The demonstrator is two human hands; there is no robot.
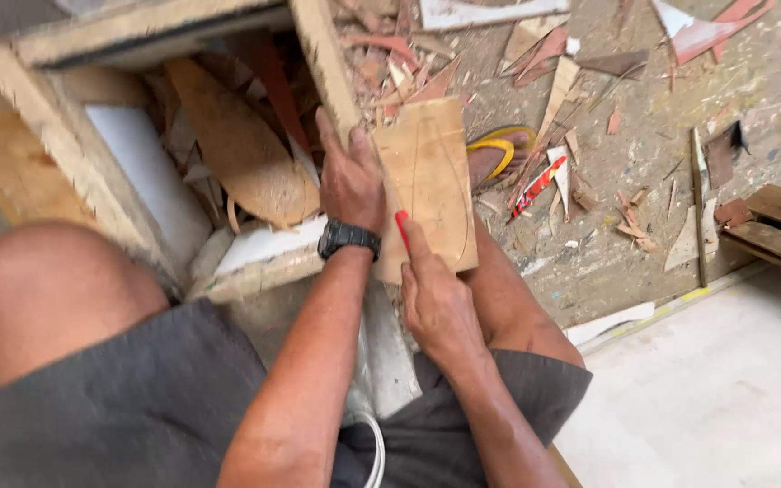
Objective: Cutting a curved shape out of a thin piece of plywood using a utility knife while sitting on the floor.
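The left hand (352, 185) grips the board's (431, 176) top edge while the right hand (436, 303), just below it, pinches a red pencil (402, 228) against it; tracing cleanly probably needs the board held steady.

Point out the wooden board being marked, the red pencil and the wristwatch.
wooden board (431, 172), head view, on the bare face above the drawn curve.
red pencil (401, 226), head view, on the red tip showing above the right hand's fingers.
wristwatch (348, 239), head view, on the black case at the left wrist.
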